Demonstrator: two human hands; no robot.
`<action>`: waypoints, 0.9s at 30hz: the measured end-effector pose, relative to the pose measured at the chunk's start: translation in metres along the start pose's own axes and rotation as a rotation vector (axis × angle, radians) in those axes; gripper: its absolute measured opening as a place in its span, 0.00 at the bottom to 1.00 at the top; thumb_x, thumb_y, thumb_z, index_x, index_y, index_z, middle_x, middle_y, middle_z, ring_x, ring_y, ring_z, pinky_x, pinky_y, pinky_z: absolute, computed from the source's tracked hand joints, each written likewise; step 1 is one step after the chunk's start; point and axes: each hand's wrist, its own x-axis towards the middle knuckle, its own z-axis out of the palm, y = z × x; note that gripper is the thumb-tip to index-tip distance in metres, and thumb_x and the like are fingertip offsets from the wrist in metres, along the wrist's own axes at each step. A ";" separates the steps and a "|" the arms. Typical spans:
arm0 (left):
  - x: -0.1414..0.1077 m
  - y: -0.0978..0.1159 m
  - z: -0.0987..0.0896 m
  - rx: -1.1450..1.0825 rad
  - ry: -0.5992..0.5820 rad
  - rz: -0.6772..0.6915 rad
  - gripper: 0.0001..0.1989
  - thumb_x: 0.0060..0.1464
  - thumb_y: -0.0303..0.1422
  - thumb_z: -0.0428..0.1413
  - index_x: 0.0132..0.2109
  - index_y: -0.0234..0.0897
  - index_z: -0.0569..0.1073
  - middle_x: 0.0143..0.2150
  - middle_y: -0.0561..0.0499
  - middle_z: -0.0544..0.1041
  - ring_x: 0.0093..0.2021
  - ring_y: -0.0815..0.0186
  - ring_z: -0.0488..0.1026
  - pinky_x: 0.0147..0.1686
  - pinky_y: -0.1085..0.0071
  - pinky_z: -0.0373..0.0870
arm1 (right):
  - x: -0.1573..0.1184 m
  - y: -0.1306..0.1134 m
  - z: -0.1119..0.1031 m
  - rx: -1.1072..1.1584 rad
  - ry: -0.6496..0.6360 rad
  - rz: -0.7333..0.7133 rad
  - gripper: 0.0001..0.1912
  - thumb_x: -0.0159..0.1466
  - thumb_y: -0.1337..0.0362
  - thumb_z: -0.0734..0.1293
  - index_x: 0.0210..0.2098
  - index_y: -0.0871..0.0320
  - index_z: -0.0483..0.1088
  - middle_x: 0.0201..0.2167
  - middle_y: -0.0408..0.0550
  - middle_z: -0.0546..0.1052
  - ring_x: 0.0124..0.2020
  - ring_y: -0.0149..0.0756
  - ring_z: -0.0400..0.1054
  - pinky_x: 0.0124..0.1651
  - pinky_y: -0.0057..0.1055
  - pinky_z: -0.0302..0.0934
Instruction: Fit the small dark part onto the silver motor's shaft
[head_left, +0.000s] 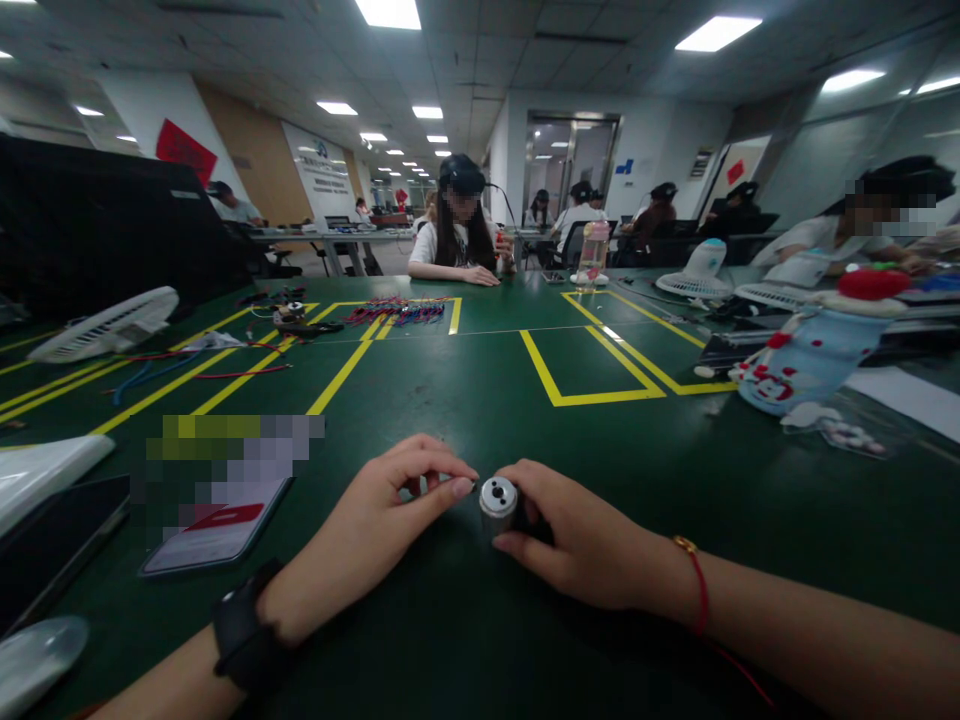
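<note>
My right hand point(577, 540) is closed around a short silver metal cylinder point(498, 494), which stands upright low over the green table. Its round top face has a dark central hole and small holes beside it; the fingers hide its far side. Just left of the cylinder, my left hand point(405, 490) pinches thumb and forefinger together. A tiny dark bit shows at those fingertips, too small to name. The fingertips are close to the cylinder's rim; whether they touch it I cannot tell.
A phone point(225, 510) lies left of my left arm, near a mouse point(37, 660). Bundled wires point(397, 310) and a white fan point(109, 325) are farther off. A blue tumbler point(806, 355) stands at right beside a small plastic bag point(847, 432). A person point(454, 235) sits opposite.
</note>
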 end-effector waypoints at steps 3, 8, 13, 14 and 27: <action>-0.002 -0.010 -0.001 0.011 -0.086 -0.019 0.07 0.59 0.34 0.54 0.39 0.42 0.78 0.39 0.52 0.72 0.41 0.64 0.70 0.42 0.67 0.66 | 0.000 -0.001 -0.001 -0.007 -0.003 -0.004 0.15 0.60 0.67 0.68 0.46 0.57 0.64 0.40 0.47 0.69 0.37 0.36 0.61 0.39 0.33 0.58; -0.003 -0.018 0.000 0.047 -0.150 -0.009 0.08 0.59 0.34 0.54 0.39 0.44 0.79 0.39 0.52 0.72 0.40 0.64 0.71 0.41 0.68 0.67 | -0.001 -0.001 -0.001 -0.015 -0.008 0.001 0.15 0.60 0.67 0.68 0.46 0.57 0.64 0.39 0.47 0.69 0.37 0.36 0.61 0.39 0.33 0.58; -0.003 -0.018 0.003 0.104 -0.181 0.003 0.07 0.58 0.34 0.55 0.38 0.45 0.79 0.40 0.52 0.72 0.41 0.64 0.70 0.42 0.69 0.66 | 0.000 0.001 0.000 -0.013 -0.004 -0.005 0.15 0.60 0.67 0.68 0.46 0.57 0.64 0.39 0.47 0.69 0.36 0.35 0.61 0.38 0.32 0.58; -0.003 -0.018 0.004 0.111 -0.191 0.004 0.07 0.58 0.34 0.55 0.38 0.45 0.79 0.40 0.52 0.72 0.41 0.64 0.70 0.42 0.69 0.66 | 0.000 0.001 0.000 -0.010 -0.005 -0.005 0.16 0.60 0.68 0.68 0.46 0.57 0.64 0.39 0.46 0.69 0.36 0.35 0.61 0.38 0.32 0.58; -0.002 -0.021 -0.004 -0.063 -0.001 -0.200 0.11 0.61 0.39 0.50 0.45 0.42 0.73 0.40 0.52 0.75 0.40 0.63 0.71 0.40 0.67 0.66 | 0.000 -0.001 -0.002 -0.006 -0.010 0.006 0.16 0.60 0.67 0.68 0.47 0.57 0.64 0.40 0.48 0.69 0.37 0.36 0.62 0.39 0.34 0.59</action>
